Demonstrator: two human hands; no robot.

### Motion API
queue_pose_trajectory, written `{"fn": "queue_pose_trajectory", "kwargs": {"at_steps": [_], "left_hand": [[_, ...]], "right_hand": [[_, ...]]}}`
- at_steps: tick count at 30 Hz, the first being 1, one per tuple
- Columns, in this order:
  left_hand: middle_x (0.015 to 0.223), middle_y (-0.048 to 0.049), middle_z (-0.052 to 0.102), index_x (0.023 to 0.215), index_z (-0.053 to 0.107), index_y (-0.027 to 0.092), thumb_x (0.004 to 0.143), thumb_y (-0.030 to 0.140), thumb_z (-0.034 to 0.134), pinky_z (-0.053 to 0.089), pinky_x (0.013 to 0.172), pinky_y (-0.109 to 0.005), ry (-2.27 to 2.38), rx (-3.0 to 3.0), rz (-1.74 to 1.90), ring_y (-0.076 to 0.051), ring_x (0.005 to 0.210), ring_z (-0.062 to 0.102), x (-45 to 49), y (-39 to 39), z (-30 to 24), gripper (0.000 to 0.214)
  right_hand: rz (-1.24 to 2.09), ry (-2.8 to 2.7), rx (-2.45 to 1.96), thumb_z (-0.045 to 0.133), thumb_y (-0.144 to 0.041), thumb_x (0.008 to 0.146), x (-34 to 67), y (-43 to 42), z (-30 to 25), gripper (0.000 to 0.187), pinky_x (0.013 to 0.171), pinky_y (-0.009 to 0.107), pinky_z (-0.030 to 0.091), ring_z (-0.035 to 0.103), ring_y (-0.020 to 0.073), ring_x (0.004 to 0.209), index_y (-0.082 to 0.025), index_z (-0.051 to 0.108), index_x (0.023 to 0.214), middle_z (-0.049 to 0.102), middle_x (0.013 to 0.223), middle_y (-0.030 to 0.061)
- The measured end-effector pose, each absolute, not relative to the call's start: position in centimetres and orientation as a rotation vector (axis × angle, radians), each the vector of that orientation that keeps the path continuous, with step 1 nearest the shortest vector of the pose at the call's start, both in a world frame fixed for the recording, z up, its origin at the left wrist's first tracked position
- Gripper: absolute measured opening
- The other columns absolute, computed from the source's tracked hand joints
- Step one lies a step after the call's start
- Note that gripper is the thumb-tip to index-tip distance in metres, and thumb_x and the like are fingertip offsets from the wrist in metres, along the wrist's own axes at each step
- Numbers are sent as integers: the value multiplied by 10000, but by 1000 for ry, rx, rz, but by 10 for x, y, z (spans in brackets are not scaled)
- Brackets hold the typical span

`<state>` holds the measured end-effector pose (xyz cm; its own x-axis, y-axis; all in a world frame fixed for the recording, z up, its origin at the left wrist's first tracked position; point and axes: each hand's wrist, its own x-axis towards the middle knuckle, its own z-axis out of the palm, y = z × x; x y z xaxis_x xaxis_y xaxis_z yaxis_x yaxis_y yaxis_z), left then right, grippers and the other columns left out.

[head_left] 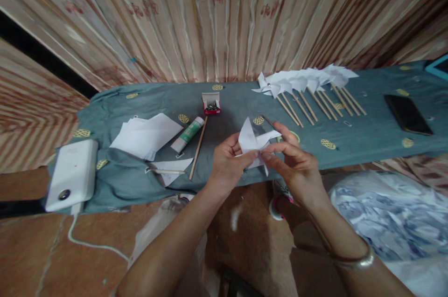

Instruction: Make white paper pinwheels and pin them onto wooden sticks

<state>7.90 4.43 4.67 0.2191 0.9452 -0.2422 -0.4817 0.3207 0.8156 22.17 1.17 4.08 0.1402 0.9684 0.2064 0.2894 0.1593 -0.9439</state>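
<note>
Between my hands, just over the near edge of the cloth-covered table, is a white paper pinwheel (249,134) with folded points. My left hand (227,159) grips it from the left, thumb across its middle. The thumb and finger of my right hand (292,162) pinch at its centre; any small part under those fingertips is hidden. Behind my right fingers a scissors handle (296,136) shows in part. A wooden stick (198,148) lies left of my hands, by a glue stick (188,134) and a small open red box of metal pins (212,105).
Finished pinwheels on sticks (304,85) lie in an overlapping row at the back right. White paper sheets (143,136) and a pencil (168,171) are on the left, beside a white power bank (73,173). A black phone (408,114) lies right. A bag of paper scraps (392,213) stands below.
</note>
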Motion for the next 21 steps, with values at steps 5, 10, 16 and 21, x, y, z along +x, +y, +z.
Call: {"fn": "queue_pose_trajectory", "kwargs": {"at_steps": [5,10,16,21], "left_hand": [[726,-7,729,858,702,177,507,202,823,505,624,-245,843,696,1116,-141,635,645,79,45,45,372],[701,-1,718,830,694,172,523,179,808,508,625,-242,856,736,1117,-140,631,643,79,45,45,327],[753,-13,725,864,698,174,534,171,797,521,662,-261,877,798,1126,-173,708,666,78,45,43,344],[773,-9,724,880,692,167,553,176,781,518,669,-248,864,845,1131,-158,706,661,77,46,43,339]], "right_hand": [[827,-1356,-1339,702,-339,797,222,12,41,79,1172,471,200,356,258,1394,-261,709,788,425,1488,9],[868,-1325,-1355,711,-346,787,222,11,40,84,1166,481,200,362,266,1391,-262,715,788,443,1477,12],[914,-1286,-1381,714,-337,765,221,11,42,81,1139,516,229,387,290,1371,-257,716,762,479,1447,28],[1012,-1190,-1383,740,-359,724,219,13,42,106,1126,510,232,384,304,1368,-255,722,730,504,1420,31]]}}
